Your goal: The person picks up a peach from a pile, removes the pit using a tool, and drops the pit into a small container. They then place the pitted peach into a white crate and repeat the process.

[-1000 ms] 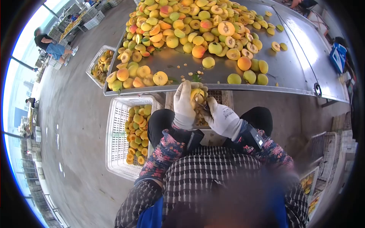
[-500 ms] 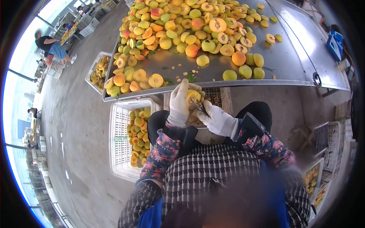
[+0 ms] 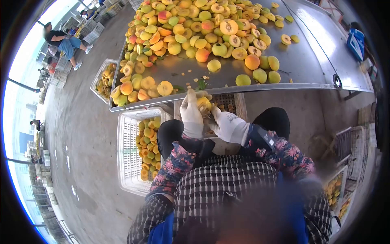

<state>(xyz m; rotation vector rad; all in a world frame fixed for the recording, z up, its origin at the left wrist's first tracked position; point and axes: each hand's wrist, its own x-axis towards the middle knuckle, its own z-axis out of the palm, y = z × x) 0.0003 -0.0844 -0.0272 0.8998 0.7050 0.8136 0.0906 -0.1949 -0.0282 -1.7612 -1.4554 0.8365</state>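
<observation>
Just below the near edge of the metal table point(image 3: 300, 77), my left hand point(image 3: 192, 116) in a white glove is closed round a cut yellow peach point(image 3: 204, 104). My right hand point(image 3: 230, 127), also gloved, is closed and close against the peach's lower right side. A small metal tool showed in it a moment ago; now my fingers mostly hide it. Beneath both hands is a crate point(image 3: 242, 106) with cut pieces inside. A large heap of peach halves point(image 3: 195, 30) lies on the table, with several whole-looking peaches point(image 3: 260, 75) near its front edge.
A white plastic basket point(image 3: 129, 179) partly filled with peach halves stands left of my knees. Another basket point(image 3: 97, 83) of fruit sits beyond the table's left corner. A blue-and-white box point(image 3: 356, 44) is at the far right. Another person point(image 3: 61, 40) is at the upper left among crates.
My right hand has shifted slightly left and the metal tool is less visible. The peach remains in my left hand. The person at the upper left has changed posture.
</observation>
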